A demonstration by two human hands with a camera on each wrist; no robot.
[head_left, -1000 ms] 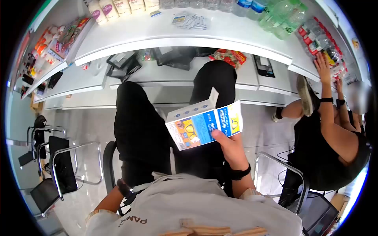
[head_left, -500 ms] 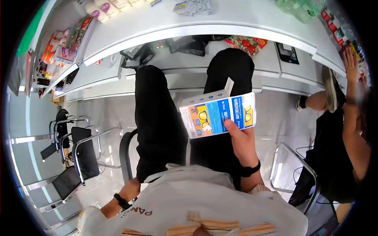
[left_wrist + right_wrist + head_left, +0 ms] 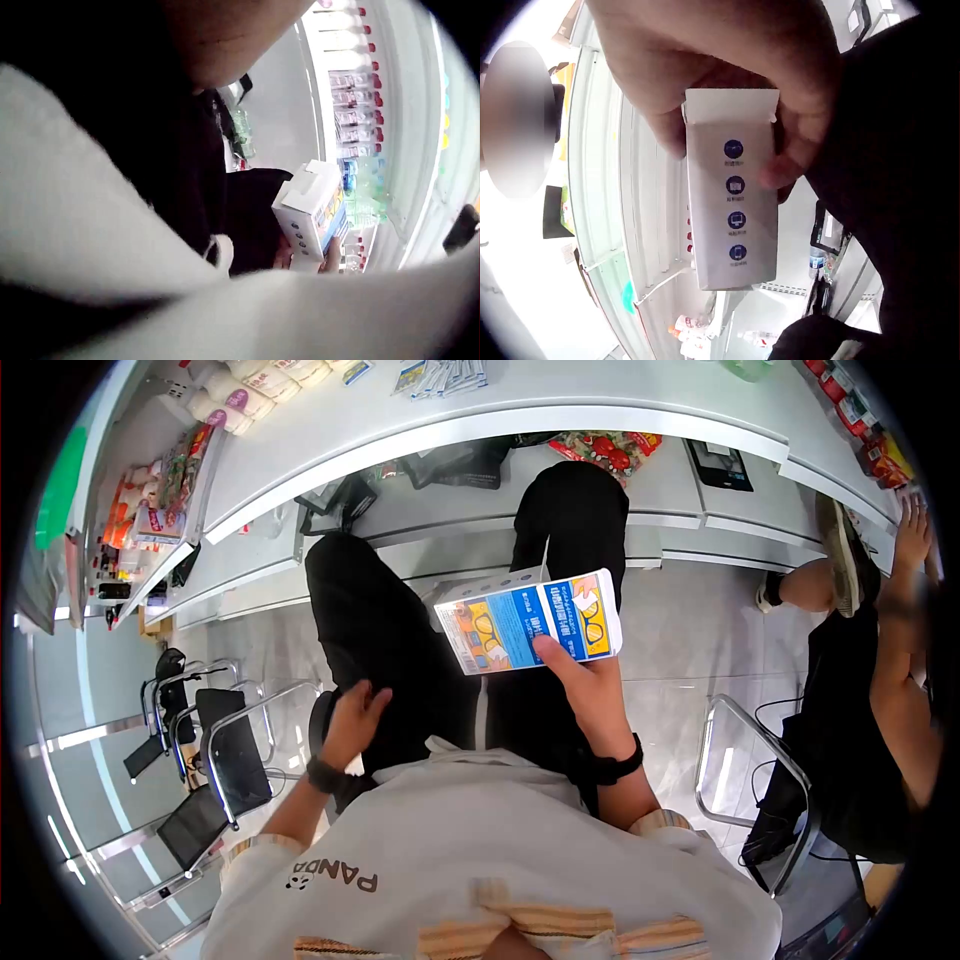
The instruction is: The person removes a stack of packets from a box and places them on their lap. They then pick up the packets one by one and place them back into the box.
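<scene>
My right hand [image 3: 592,685] grips a white, blue and yellow cardboard box [image 3: 515,625] printed with eyeglasses, over my legs. The thumb lies on the printed face, and the other fingers are mostly hidden behind it in the head view. A flap stands up from one end of the box. In the right wrist view, its narrow white side [image 3: 735,202] shows a row of round blue icons, with fingers on both sides. Holding nothing, my left hand [image 3: 355,722] hovers by my left thigh, fingers loosely bent, apart from the box.
Small flat packets [image 3: 445,378] lie on the white shelf [image 3: 560,402] ahead, with milky bottles [image 3: 245,395] at its left. Below are black bags [image 3: 460,465] and a red-green bag [image 3: 610,452]. Another person's arm [image 3: 905,690] is at right; chairs [image 3: 235,745] stand at left.
My left hand has come up from beside my hip to my left thigh. The right hand keeps its grip on the box. The head view has shifted, and the other person appears farther right.
</scene>
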